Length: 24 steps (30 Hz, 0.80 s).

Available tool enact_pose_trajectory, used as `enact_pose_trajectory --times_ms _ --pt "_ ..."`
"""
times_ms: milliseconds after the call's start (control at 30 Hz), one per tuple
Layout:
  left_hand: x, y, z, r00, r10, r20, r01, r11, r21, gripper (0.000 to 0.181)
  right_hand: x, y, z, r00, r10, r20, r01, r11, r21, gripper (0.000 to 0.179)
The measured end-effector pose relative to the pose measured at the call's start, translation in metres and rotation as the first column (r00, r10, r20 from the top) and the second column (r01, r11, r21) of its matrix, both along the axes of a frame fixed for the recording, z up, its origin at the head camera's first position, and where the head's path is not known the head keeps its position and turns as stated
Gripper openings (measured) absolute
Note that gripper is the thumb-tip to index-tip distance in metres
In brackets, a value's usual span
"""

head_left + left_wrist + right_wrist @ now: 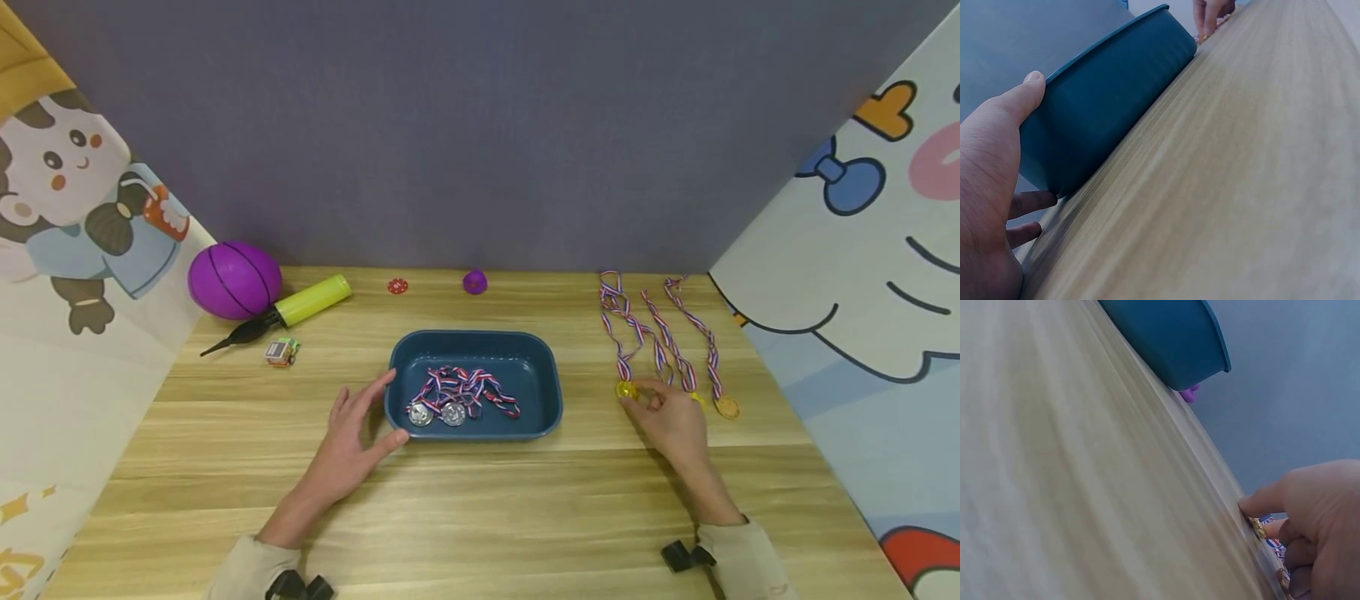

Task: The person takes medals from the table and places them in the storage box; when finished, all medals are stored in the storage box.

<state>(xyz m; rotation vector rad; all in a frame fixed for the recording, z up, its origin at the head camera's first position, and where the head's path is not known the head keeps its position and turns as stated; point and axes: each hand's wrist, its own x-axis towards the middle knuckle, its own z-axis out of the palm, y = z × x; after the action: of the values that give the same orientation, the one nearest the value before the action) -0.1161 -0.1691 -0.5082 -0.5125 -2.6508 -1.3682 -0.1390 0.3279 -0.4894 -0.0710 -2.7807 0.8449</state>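
Note:
A dark blue plastic basin (474, 427) holds two silver medals (453, 414) with red, white and blue ribbons. My left hand (351, 450) rests against its left end, fingers spread; the thumb touches the rim in the left wrist view. To the right, three gold medals lie on the table with their striped ribbons stretched toward the back. My right hand (672, 423) pinches the leftmost gold medal (626, 389) at its edge between thumb and index finger. The middle gold medal (697, 400) is partly hidden behind that hand, and the rightmost gold medal (727, 407) lies just beyond it.
At the back left are a purple ball (235, 280), a yellow hand pump (311, 300) and a small toy vehicle (282, 352). Behind the basin lie a red chip (397, 286) and a small purple object (475, 282). A grey panel (480, 133) closes the wooden table's back.

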Motion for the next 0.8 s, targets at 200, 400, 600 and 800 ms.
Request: enact_pose_trajectory --times_ms 200,400,600,800 --pt "0.0 -0.001 0.0 1.0 0.002 0.003 -0.002 1.0 -0.007 0.088 0.0 -0.002 0.002 0.999 -0.002 -0.047 0.002 1.0 0.008 0.035" --pt "0.0 -0.001 0.0 1.0 0.001 0.016 -0.001 1.0 -0.006 0.09 0.001 -0.004 0.003 0.992 0.005 -0.127 -0.005 1.0 -0.001 0.031" --pt "-0.001 -0.001 0.0 1.0 0.003 0.02 -0.002 1.0 -0.008 0.09 0.002 -0.004 0.006 0.973 0.02 -0.228 -0.028 0.999 -0.029 0.028" --pt "0.0 -0.001 0.001 1.0 0.003 0.02 -0.003 1.0 -0.004 0.09 0.005 -0.009 0.017 0.965 0.004 -0.262 -0.029 0.995 -0.092 0.026"
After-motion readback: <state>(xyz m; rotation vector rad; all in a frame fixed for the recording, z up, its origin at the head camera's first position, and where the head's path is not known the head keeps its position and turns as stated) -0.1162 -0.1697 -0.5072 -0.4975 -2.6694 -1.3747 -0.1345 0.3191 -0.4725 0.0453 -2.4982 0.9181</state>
